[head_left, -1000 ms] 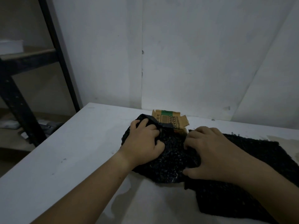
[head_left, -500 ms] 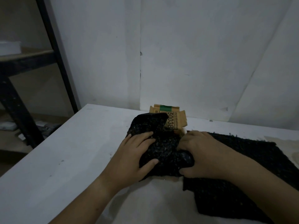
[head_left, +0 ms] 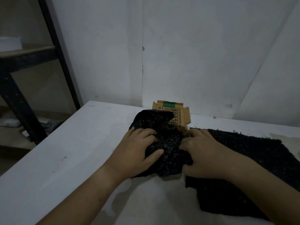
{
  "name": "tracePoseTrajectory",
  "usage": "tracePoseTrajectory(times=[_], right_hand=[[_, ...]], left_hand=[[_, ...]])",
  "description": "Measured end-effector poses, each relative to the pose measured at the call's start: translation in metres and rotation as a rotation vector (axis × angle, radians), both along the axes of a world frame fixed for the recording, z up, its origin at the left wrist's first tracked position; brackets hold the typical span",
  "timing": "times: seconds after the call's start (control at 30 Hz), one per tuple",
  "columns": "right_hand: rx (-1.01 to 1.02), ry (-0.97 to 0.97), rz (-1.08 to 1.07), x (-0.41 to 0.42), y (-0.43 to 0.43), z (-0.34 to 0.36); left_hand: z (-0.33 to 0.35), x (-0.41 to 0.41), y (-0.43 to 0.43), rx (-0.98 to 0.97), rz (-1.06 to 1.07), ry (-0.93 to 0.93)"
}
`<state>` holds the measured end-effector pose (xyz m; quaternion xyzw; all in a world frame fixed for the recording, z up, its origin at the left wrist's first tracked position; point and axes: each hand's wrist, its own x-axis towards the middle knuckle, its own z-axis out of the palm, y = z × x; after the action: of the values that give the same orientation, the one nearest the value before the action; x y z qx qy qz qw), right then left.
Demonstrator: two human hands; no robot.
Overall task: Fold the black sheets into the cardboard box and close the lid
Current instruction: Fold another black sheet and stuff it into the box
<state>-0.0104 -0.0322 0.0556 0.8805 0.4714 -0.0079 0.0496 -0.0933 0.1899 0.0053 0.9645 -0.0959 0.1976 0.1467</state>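
Both hands press a bunched black sheet (head_left: 164, 143) at table (head_left: 65, 159) centre: left hand (head_left: 136, 153) gripping its 9 o'clock edge, right hand (head_left: 206, 156) its 3 o'clock edge. Cardboard box (head_left: 175, 114) (lid flaps raised) sits at 12 o'clock. Bare tabletop lies toward 9 o'clock.

Crumpled black sheet (head_left: 164, 143) hides most of the cardboard box (head_left: 177, 116).

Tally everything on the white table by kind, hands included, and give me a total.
Bare hands: 2, the left hand and the right hand, both pressing on the bunched sheet
Black textured sheets: 2, one bunched black sheet and one flat black sheet lying to its right
Brown cardboard box with green stripe, lid up: 1
Total: 5
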Motion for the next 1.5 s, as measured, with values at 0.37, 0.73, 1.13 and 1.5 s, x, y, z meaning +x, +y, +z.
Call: tracePoseTrajectory(times=[0.37,0.73,1.13,1.5], right_hand=[[0.193,0.003,0.021,-0.005,-0.026,0.012],[0.185,0.307,0.049,0.007,-0.022,0.010],[0.484,0.226,-0.078,0.000,-0.002,0.004],[0.041,0.123,-0.079,-0.010,0.014,0.000]], left_hand=[[-0.009,-0.005,-0.006,-0.048,0.008,-0.008],[-0.003,-0.006,-0.012,-0.151,0.045,-0.020],[0.002,-0.003,-0.012,-0.187,0.042,-0.025],[0.008,-0.006,-0.015,-0.167,0.047,0.001]])
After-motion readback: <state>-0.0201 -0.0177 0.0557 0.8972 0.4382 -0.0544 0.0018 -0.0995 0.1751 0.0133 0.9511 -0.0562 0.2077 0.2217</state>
